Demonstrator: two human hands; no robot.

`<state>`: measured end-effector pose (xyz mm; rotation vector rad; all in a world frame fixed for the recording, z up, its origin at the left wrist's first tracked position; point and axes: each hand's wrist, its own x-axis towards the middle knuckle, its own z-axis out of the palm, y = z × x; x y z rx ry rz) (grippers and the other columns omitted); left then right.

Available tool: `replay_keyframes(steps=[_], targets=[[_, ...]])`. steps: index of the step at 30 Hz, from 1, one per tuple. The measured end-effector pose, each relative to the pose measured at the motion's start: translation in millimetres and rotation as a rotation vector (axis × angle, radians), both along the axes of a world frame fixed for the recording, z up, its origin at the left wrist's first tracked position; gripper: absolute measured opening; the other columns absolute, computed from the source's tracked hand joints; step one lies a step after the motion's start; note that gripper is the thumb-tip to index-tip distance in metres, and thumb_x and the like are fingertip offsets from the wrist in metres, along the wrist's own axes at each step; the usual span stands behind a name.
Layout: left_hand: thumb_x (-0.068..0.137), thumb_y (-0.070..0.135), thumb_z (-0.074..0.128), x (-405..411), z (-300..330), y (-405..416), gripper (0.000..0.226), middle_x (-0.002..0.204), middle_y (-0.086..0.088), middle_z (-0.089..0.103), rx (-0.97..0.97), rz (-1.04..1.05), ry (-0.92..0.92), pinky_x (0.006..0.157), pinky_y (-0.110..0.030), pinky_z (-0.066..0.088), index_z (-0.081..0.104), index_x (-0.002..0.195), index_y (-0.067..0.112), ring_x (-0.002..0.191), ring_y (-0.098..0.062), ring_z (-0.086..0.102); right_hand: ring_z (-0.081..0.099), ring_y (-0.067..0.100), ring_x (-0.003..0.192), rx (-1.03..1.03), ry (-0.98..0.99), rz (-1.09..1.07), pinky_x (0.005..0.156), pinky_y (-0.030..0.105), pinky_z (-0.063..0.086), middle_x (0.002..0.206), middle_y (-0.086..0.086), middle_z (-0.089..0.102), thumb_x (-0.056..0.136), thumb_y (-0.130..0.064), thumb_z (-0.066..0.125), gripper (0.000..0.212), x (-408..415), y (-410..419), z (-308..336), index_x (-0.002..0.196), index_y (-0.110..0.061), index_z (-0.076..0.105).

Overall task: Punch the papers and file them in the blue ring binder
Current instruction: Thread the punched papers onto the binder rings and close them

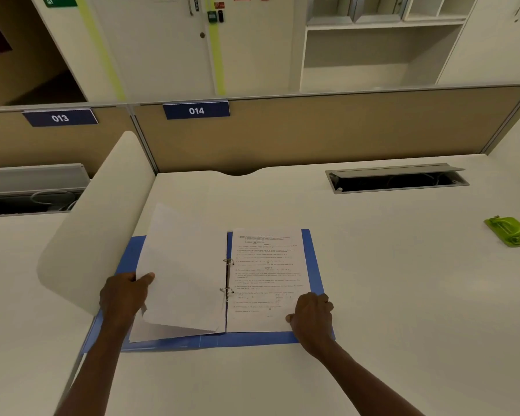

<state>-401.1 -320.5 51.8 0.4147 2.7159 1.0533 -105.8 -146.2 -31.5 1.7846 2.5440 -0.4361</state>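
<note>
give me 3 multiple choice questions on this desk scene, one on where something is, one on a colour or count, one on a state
1. Where is the hole punch?
A. inside the binder
B. on the desk, far right of the binder
C. in the left hand

2. How many rings show on the binder spine?
A. two
B. three
C. four

3. What state is the binder in?
A. closed flat
B. standing upright
C. lying open with papers on both sides

Answers:
1. B, the green punch sits alone on the desk, well clear of both hands.
2. A, one ring above and one below along the spine.
3. C, the blue covers lie spread flat; the left hand grips a blank sheet on the left side, and the right hand rests on the printed page.
</note>
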Motion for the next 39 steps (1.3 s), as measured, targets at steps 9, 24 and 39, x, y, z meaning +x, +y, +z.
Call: replay_keyframes(steps=[9, 24, 39], targets=[[0.087, 0.022, 0.062, 6, -37, -17, 0.044, 0.122, -0.028, 0.058, -0.319, 0.024, 0.048, 0.093, -0.048, 0.043, 0.058, 0.119, -0.006, 0.111, -0.044, 0.055, 0.054, 0.018, 0.099, 0.045, -0.042, 0.052, 0.088, 0.026, 0.048, 0.106, 0.008, 0.061, 0.091, -0.041, 0.058, 0.036, 0, 1, -5, 0.110, -0.010, 0.057], [0.089, 0.027, 0.060, 157, -68, 79, 0.059, 0.140, -0.005, 0.051, -0.053, -0.803, 0.034, 0.105, -0.024, 0.036, 0.037, 0.142, 0.015, 0.127, -0.016, 0.049, 0.053, 0.019, 0.102, -0.009, -0.014, 0.003, 0.088, 0.026, 0.043, 0.111, 0.007, 0.061, 0.090, -0.028, 0.059, 0.027, -8, 11, -15, 0.111, -0.011, 0.056], [0.097, 0.030, 0.044, 163, -72, 91, 0.037, 0.134, -0.007, 0.056, -0.229, -0.788, 0.044, 0.099, -0.025, 0.043, 0.052, 0.128, 0.011, 0.120, -0.019, 0.055, 0.057, 0.025, 0.100, -0.589, 0.553, -0.413, 0.085, 0.037, 0.054, 0.113, 0.006, 0.057, 0.065, -0.036, 0.081, 0.059, 1, 33, -11, 0.108, -0.017, 0.045]])
